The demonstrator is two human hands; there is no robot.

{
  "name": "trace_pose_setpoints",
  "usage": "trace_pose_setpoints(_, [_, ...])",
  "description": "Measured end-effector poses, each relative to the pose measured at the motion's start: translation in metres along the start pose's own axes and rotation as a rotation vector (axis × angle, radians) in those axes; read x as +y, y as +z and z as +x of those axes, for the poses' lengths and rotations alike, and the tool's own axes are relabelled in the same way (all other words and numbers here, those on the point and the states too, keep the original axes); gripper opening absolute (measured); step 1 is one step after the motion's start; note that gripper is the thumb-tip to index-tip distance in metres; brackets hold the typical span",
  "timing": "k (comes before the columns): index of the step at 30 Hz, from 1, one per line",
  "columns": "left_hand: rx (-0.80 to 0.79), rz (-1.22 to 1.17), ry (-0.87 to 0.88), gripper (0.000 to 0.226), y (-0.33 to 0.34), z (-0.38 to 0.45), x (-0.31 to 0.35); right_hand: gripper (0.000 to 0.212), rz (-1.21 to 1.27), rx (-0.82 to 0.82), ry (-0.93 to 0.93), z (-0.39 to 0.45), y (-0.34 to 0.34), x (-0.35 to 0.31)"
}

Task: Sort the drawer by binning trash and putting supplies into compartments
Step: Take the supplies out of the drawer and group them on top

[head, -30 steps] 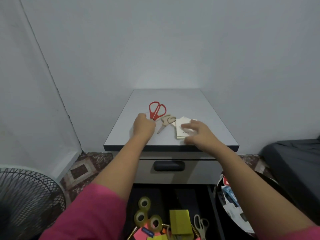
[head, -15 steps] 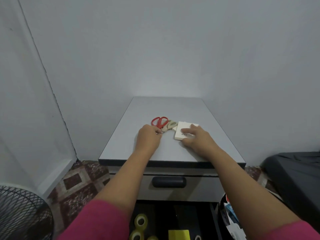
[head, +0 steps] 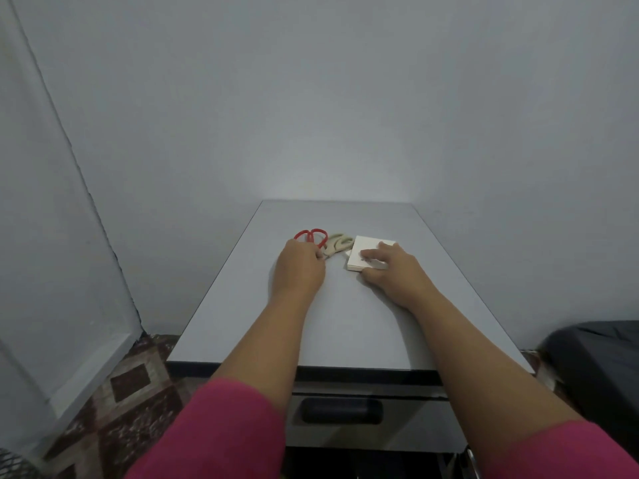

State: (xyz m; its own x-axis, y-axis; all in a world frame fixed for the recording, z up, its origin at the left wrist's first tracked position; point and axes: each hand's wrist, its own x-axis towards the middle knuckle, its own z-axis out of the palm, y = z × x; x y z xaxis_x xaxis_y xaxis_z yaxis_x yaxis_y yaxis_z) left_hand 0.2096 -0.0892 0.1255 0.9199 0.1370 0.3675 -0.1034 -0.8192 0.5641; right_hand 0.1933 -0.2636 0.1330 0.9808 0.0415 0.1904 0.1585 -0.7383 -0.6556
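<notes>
Both scissors are lying closer together now at frame centre on the smooth grey cabinet top (head: 345,305), left hand (head: 300,267) gripping red scissors (head: 311,235) beside beige scissors (head: 337,244), right hand (head: 394,267) pressing flat fingers on a white rectangular pad (head: 363,252).

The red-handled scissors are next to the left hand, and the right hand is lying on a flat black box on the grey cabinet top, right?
Not quite: in the head view the flat box under the right hand is white, not black. The rest holds.
</notes>
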Motion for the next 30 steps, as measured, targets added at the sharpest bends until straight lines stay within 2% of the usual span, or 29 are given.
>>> trace_pose_setpoints(11, [-0.045,0.037,0.126,0.023,-0.002,-0.005,0.005,0.032,-0.144,0.141,-0.045,0.002,0.005,0.0])
trace_pose_setpoints(16, [0.002,0.013,0.08,0.023,0.0,-0.001,0.001,0.028,-0.164,0.206,-0.087,-0.005,0.002,-0.006])
trace_pose_setpoints(23, [-0.034,-0.014,0.113,0.025,-0.001,-0.003,0.003,0.032,-0.151,0.202,0.001,0.004,0.007,0.0])
trace_pose_setpoints(30, [-0.052,0.007,0.125,0.026,0.0,-0.002,0.002,0.032,-0.164,0.186,-0.017,0.007,0.009,0.004])
